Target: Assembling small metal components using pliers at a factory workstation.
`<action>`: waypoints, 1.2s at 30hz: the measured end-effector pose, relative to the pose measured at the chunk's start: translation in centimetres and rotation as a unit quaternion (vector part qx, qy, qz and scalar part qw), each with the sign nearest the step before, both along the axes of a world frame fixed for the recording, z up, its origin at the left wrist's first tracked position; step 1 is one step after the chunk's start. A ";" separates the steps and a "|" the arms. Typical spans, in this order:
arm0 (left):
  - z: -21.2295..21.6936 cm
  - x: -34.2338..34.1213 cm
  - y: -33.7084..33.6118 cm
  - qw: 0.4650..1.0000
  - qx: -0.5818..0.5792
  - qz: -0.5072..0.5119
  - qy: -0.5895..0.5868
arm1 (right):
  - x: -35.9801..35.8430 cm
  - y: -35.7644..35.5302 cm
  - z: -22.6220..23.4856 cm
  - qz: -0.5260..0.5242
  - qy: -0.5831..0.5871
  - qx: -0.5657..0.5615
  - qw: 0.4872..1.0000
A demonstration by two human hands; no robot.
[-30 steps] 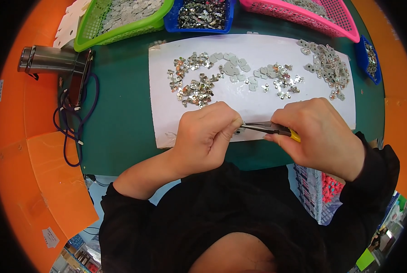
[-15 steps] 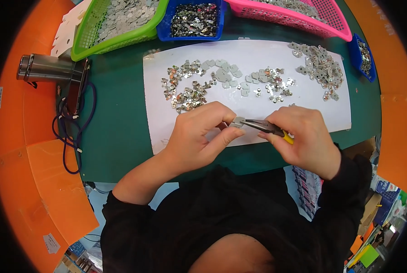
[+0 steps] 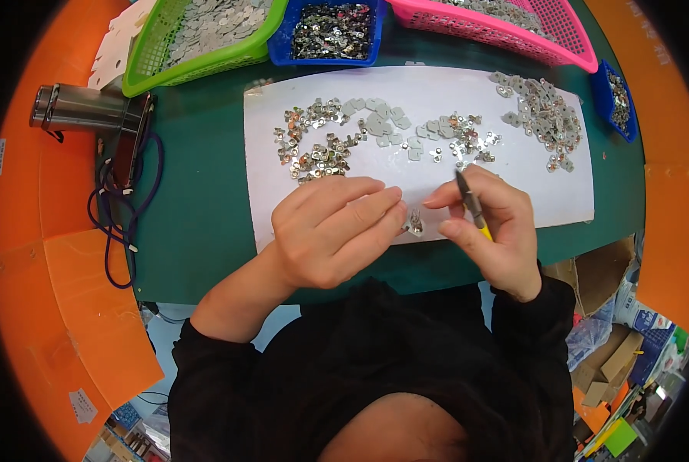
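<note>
My left hand (image 3: 336,231) is closed, its fingers bent together and the thumb hidden beneath. At its fingertips is a small shiny metal part (image 3: 415,223), which it seems to pinch. My right hand (image 3: 498,223) keeps needle-nose pliers (image 3: 471,202) with yellow handles in its grip, jaws pointing away from me. Its thumb and forefinger are apart, close to the metal part. Beyond my hands, small metal clips (image 3: 325,158), flat grey plates (image 3: 379,122) and more shiny clips (image 3: 471,142) lie in loose groups on a white sheet (image 3: 283,208).
Assembled grey pieces (image 3: 548,119) are heaped at the sheet's right. Along the far edge stand a green basket (image 3: 206,73), a blue bin (image 3: 325,58) and a pink basket (image 3: 506,38), with a smaller blue tray (image 3: 606,100) at right. A steel flask (image 3: 86,108) and cord (image 3: 155,185) are at left.
The pliers have come away from the part and now point upward in my right hand. My left hand has turned over, back upward. The part now shows between both hands.
</note>
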State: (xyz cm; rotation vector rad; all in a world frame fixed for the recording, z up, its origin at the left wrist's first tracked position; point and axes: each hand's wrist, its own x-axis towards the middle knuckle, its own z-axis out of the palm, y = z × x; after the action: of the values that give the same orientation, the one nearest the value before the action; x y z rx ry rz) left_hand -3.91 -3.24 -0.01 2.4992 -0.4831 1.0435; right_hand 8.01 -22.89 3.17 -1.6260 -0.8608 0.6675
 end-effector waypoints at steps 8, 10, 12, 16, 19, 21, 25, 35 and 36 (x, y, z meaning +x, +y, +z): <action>-0.1 -0.1 -0.2 0.999 0.025 -0.003 -0.021 | -0.1 1.0 -0.2 0.036 0.003 0.015 0.999; -0.2 -0.2 -0.2 0.999 0.027 0.000 -0.021 | -0.2 1.0 -0.3 0.046 0.031 0.007 0.998; -0.2 -0.2 -0.2 0.999 0.027 -0.003 -0.022 | -0.1 0.8 -0.6 0.045 0.044 0.012 0.998; 0.1 0.3 -0.2 0.999 0.018 -0.016 -0.023 | 0.0 0.5 -0.1 0.036 0.011 -0.001 0.999; 0.2 0.4 -0.2 1.000 0.010 -0.025 -0.014 | 0.3 0.3 -0.3 0.055 -0.084 0.003 0.995; 0.1 0.3 -0.5 1.000 0.001 -0.002 0.012 | 0.9 -0.2 -0.5 0.003 -0.104 0.020 0.994; 0.2 0.7 -0.6 0.995 -0.077 0.048 0.033 | 4.9 -2.5 -1.2 -0.208 -0.278 -0.030 0.937; -0.4 1.2 -0.1 0.988 -0.112 0.074 0.083 | 9.2 -5.2 -5.1 -0.315 -0.540 -0.176 0.761; -0.3 1.0 -0.1 0.980 -0.146 0.087 0.108 | 8.9 -4.6 -4.8 -0.304 -0.516 -0.136 0.790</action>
State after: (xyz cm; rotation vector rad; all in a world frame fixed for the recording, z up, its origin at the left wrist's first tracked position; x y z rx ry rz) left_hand -2.87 -3.37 -0.33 2.3807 -0.0416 0.8221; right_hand 16.91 -27.53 -1.59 -2.3949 -0.8951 -0.6875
